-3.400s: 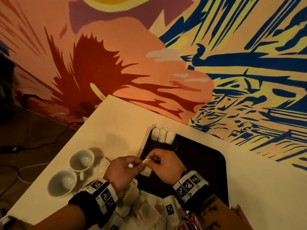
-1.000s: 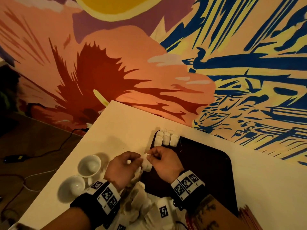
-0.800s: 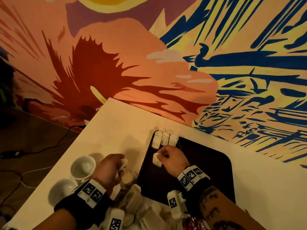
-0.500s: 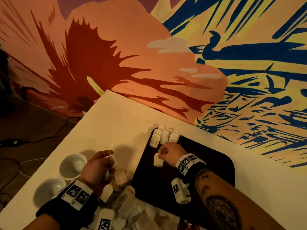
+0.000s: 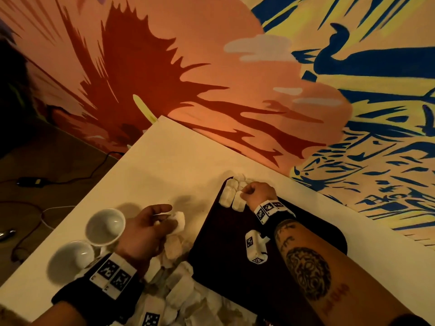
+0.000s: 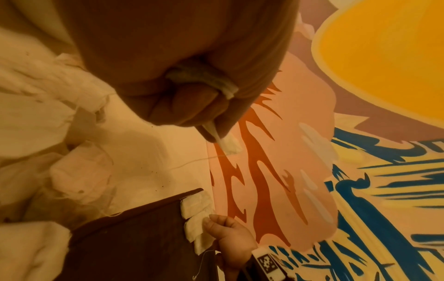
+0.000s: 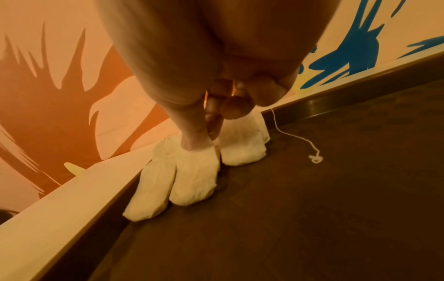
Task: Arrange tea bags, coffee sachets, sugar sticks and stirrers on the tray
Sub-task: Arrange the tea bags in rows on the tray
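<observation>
A black tray [image 5: 235, 252] lies on the white table. A row of white tea bags [image 5: 231, 195] lies in its far left corner. My right hand [image 5: 243, 195] is over that row. In the right wrist view its thumb and forefinger [image 7: 192, 146] pinch the top of the middle tea bag [image 7: 194, 180], which lies on the tray [image 7: 312, 209] between two others. My left hand [image 5: 169, 218] hovers left of the tray and grips another tea bag [image 5: 179, 220], pinched between thumb and fingers [image 6: 223, 141]. A loose pile of tea bags [image 5: 179, 285] lies under my left wrist.
Two white cups [image 5: 104, 227] [image 5: 73, 257] stand at the table's left edge, close to my left hand. A tea bag string with a small loop [image 7: 314, 158] trails on the tray. A painted wall runs along the table's far side, just behind the tray.
My right hand took the tea bag from between both hands to the tray's far left corner and set it in the row. My left hand dropped to the pile and came up holding another tea bag.
</observation>
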Available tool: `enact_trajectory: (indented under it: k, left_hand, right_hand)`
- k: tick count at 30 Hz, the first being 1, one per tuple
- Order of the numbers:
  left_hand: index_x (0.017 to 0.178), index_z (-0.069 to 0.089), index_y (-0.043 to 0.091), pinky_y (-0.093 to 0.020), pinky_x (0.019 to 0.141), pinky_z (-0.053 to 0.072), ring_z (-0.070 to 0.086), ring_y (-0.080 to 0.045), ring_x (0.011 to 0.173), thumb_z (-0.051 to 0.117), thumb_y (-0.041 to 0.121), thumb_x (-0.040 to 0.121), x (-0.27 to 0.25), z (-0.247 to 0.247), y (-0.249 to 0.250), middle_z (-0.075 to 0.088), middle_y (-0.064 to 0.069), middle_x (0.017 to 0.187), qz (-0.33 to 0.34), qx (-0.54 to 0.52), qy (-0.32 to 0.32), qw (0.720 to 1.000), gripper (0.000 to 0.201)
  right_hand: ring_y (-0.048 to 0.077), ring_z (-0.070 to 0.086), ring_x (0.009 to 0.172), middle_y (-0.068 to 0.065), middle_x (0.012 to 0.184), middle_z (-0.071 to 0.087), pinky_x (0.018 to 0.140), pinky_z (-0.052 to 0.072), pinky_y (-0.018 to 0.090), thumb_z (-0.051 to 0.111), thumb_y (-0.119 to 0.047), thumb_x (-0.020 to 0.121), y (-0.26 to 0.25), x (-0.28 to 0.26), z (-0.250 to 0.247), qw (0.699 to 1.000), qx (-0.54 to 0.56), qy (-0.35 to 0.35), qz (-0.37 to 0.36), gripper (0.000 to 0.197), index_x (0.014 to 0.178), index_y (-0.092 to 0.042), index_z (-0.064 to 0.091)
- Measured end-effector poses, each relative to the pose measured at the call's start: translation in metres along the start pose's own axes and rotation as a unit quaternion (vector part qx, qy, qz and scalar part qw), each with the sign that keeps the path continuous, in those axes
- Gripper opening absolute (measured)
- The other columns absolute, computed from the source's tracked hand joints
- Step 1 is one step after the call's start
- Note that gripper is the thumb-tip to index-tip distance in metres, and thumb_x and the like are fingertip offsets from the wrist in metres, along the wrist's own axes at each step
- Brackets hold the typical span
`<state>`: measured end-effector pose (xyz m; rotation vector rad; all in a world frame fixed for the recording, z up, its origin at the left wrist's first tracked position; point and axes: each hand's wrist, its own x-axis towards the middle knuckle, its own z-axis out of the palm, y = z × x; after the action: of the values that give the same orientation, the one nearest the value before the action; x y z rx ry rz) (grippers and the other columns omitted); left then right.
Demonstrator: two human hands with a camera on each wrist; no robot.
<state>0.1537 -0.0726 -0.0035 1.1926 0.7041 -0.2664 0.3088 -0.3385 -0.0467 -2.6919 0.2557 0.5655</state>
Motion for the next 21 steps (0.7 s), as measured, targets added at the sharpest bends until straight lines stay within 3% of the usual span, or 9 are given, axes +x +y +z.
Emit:
enact_trajectory:
  k: [2,5,7,9,12,14,17,19,21]
  left_hand:
    - [0.110,0.066,0.018,-0.019,0.043,0.027,0.038,-0.014,0.044,0.072,0.002,0.083,-0.002,0.002,0.000,0.067,-0.008,0.090,0.013,0.007,0.000,1.000,0.032]
    - [0.109,0.066,0.020,-0.019,0.040,0.030,0.041,-0.011,0.042,0.078,0.007,0.080,-0.009,0.006,0.002,0.071,-0.009,0.092,0.038,0.015,0.003,0.999,0.034]
    - [0.111,0.065,0.021,-0.018,0.038,0.032,0.044,-0.008,0.041,0.075,0.005,0.083,-0.013,0.008,0.003,0.072,-0.010,0.094,0.059,0.022,0.008,0.998,0.034]
    - [0.114,0.064,0.023,-0.019,0.039,0.034,0.046,-0.005,0.041,0.074,0.006,0.084,-0.017,0.009,0.004,0.073,-0.009,0.097,0.076,0.034,0.013,0.996,0.035]
    - [0.115,0.064,0.027,-0.022,0.042,0.036,0.048,-0.008,0.043,0.075,0.009,0.083,-0.017,0.012,0.007,0.075,-0.004,0.097,0.093,0.047,0.024,0.994,0.038]
    - [0.115,0.063,0.029,-0.025,0.049,0.043,0.057,-0.015,0.055,0.076,0.009,0.083,-0.022,0.014,0.009,0.076,-0.002,0.094,0.115,0.054,0.023,0.992,0.040]
    - [0.112,0.062,0.036,-0.038,0.070,0.054,0.068,-0.025,0.079,0.077,0.015,0.083,-0.032,0.018,0.014,0.077,0.008,0.091,0.154,0.105,0.008,0.982,0.039]
    - [0.111,0.061,0.039,-0.035,0.069,0.053,0.069,-0.020,0.079,0.077,0.020,0.083,-0.040,0.016,0.019,0.077,0.011,0.092,0.166,0.125,-0.008,0.978,0.037]
    - [0.106,0.067,0.039,-0.029,0.058,0.049,0.064,-0.019,0.069,0.075,0.023,0.086,-0.047,0.010,0.020,0.076,0.006,0.089,0.178,0.149,-0.023,0.973,0.027]
  right_hand:
    - [0.018,0.065,0.101,-0.003,0.105,0.072,0.080,0.039,0.019,0.072,-0.032,0.086,0.001,0.000,0.000,1.000,0.003,-0.005,-0.001,0.013,0.096,-0.024,0.069]
    - [0.021,0.064,0.104,0.001,0.108,0.069,0.085,0.045,0.023,0.071,-0.032,0.087,-0.002,-0.009,0.000,0.999,0.043,0.026,-0.005,0.033,0.116,-0.020,0.064]
    - [0.019,0.064,0.094,-0.001,0.105,0.067,0.080,0.047,0.024,0.066,-0.035,0.091,-0.012,-0.026,-0.002,0.995,0.082,0.047,-0.020,0.033,0.121,-0.021,0.060]
    - [0.010,0.063,0.084,-0.008,0.098,0.065,0.072,0.046,0.020,0.065,-0.038,0.092,-0.027,-0.051,-0.002,0.988,0.136,0.017,-0.066,0.021,0.110,-0.026,0.063]
    - [0.010,0.068,0.090,-0.009,0.094,0.073,0.083,0.054,0.031,0.067,-0.042,0.091,-0.049,-0.096,0.001,0.955,0.238,-0.079,-0.157,0.012,0.094,-0.031,0.068]
    - [0.011,0.071,0.087,-0.006,0.092,0.076,0.087,0.057,0.035,0.071,-0.039,0.089,-0.065,-0.130,0.007,0.930,0.297,-0.118,-0.182,0.009,0.091,-0.030,0.071]
    - [0.007,0.069,0.078,-0.006,0.083,0.074,0.077,0.057,0.029,0.073,-0.025,0.089,-0.082,-0.161,0.010,0.921,0.324,-0.056,-0.208,0.008,0.085,-0.031,0.069]
    - [0.003,0.066,0.074,-0.010,0.077,0.071,0.071,0.050,0.019,0.070,-0.024,0.091,-0.086,-0.171,0.005,0.927,0.306,0.003,-0.217,0.012,0.083,-0.032,0.067]
    - [0.001,0.066,0.078,-0.011,0.081,0.071,0.072,0.048,0.014,0.071,-0.025,0.091,-0.088,-0.179,-0.005,0.931,0.287,0.018,-0.224,0.011,0.085,-0.033,0.067]
